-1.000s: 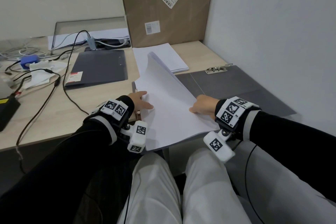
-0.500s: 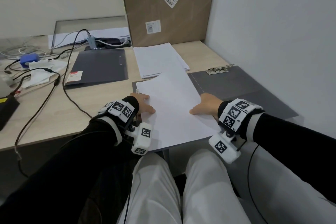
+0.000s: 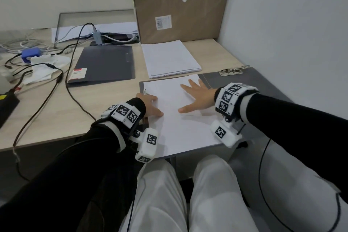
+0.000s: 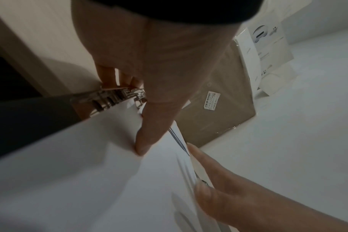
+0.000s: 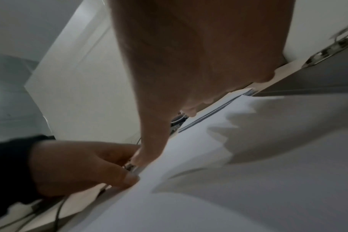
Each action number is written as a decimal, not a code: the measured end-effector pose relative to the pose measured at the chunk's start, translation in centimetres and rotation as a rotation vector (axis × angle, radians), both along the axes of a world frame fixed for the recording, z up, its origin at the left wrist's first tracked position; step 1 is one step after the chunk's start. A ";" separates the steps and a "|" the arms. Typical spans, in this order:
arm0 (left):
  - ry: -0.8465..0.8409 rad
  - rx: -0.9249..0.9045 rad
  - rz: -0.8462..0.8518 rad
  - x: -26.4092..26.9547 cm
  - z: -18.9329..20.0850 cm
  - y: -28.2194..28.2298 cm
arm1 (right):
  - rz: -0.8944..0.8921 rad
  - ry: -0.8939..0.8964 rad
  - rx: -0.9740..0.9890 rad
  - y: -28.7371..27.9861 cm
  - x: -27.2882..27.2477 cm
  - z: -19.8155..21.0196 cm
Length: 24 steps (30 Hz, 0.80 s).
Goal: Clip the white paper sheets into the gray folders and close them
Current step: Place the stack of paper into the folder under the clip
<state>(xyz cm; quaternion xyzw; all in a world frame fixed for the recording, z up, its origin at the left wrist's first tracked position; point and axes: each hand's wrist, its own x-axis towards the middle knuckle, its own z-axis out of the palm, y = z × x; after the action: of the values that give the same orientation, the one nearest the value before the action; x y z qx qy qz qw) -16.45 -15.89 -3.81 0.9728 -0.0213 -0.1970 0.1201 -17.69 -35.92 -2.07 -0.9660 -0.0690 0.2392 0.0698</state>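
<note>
An open gray folder [image 3: 244, 84] lies at the table's front right, with a metal clip [image 3: 232, 70] on its right half. White paper sheets [image 3: 180, 124] lie flat on its left half. My left hand [image 3: 150, 105] is at the sheets' left edge; its fingers curl round the left metal clip [image 4: 113, 95] and its thumb presses the paper. My right hand [image 3: 197, 98] lies flat on the sheets with its fingers spread. A second, closed gray folder [image 3: 105, 64] lies further back on the left. A stack of white paper [image 3: 169, 58] sits beside it.
A tall cardboard box [image 3: 178, 5] leans against the wall behind the paper stack. Black cables [image 3: 56, 84], a white cloth [image 3: 45, 66] and a blue object [image 3: 31, 53] crowd the table's left side. The white wall runs close along the right.
The sheets, lifted and curved a second ago, now lie flat in the folder. My right hand has slid from their right edge onto the middle and spread out. My left hand stays at the clip.
</note>
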 end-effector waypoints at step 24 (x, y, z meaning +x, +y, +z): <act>-0.157 -0.913 0.367 1.3 0.8 5.2 | 0.067 0.030 -0.074 1.4 1.8 -3.2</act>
<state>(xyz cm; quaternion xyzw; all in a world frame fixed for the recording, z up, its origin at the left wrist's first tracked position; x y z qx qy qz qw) -15.10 -10.66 -3.06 0.8206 0.0571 -0.0696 0.5643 -15.92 -34.48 -5.29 -0.9614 -0.0915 0.2582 0.0269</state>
